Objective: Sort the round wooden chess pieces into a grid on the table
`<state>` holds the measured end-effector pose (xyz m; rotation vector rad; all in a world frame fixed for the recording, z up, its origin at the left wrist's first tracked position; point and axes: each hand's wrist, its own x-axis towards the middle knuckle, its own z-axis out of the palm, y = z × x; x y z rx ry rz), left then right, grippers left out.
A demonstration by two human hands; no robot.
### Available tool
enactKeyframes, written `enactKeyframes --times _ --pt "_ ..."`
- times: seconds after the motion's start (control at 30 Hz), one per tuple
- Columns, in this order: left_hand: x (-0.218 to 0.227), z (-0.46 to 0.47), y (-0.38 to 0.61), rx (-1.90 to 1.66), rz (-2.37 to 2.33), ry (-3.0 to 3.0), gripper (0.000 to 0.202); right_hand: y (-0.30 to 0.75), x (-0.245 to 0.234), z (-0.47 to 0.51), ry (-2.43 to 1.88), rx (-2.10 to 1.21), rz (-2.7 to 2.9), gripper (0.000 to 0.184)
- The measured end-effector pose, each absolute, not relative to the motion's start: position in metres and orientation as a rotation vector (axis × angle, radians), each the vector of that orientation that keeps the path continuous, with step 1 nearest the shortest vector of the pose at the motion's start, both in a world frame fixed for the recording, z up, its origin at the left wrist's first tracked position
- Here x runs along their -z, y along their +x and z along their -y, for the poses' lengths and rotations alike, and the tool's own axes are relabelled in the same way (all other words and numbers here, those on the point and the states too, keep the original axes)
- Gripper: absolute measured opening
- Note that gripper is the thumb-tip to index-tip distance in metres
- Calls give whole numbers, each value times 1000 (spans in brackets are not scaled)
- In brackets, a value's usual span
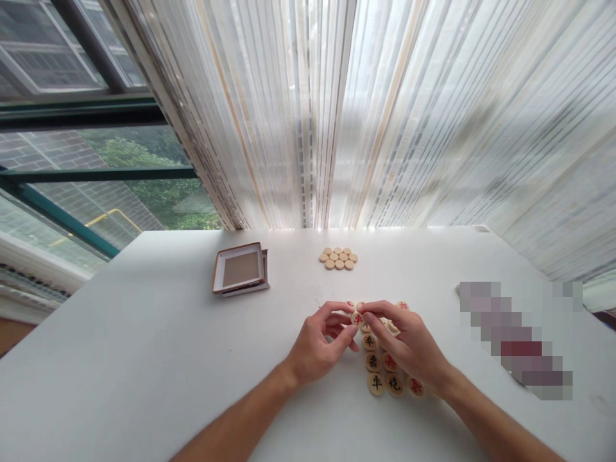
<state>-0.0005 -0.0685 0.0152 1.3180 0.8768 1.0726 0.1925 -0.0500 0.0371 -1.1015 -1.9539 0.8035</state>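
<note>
Round wooden Chinese chess pieces with red and black characters lie on the white table in front of me. My left hand [322, 341] pinches the edge of a piece with a red character [357, 319] between thumb and forefinger. From the other side, my right hand [409, 337] closes its thumb and forefinger on a piece beside it, mostly hidden by the fingers. Below them, face-up pieces stand in rows, among them a black-character piece [376, 384] and a red-character piece [415, 386]. Several more are partly covered by my right hand.
Further back, several pale discs [339, 258] sit close together with no characters showing. A shallow open box [240, 268] rests at the back left on another box part. A long pixelated item [517, 340] lies on the right. Behind the table [144, 359] hang striped curtains [308, 115].
</note>
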Motion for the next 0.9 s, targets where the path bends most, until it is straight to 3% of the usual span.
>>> enactKeyframes --times 0.9 --pt "-7 61 -3 -1102 -915 1227 29 191 -29 50 -930 -713 2119 24"
